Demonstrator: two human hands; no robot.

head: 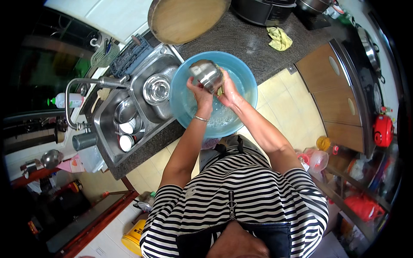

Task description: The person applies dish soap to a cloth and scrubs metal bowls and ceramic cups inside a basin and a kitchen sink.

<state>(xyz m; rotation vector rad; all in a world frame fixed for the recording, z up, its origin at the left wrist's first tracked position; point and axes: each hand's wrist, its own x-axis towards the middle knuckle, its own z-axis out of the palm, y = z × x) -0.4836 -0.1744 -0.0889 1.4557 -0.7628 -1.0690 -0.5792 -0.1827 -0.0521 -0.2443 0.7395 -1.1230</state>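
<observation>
A shiny metal bowl [206,74], slightly blurred, is tilted above a light-blue plastic basin [176,106]. My left hand [202,96] grips the bowl from its near left side, a bangle at the wrist. With my right hand [229,89] I press a yellowish cloth [220,90] against the bowl's right side; the hand covers most of the cloth. Below both hands, foamy water [222,120] lies in the basin.
Left of the basin, a double steel sink [111,153] holds a metal basin [156,89], a pan [126,110] and white bowls [126,143]. A faucet [109,82] arches beside it. Behind stand a round board [188,19], a crumpled yellow cloth [279,38] and a black cooker [264,13].
</observation>
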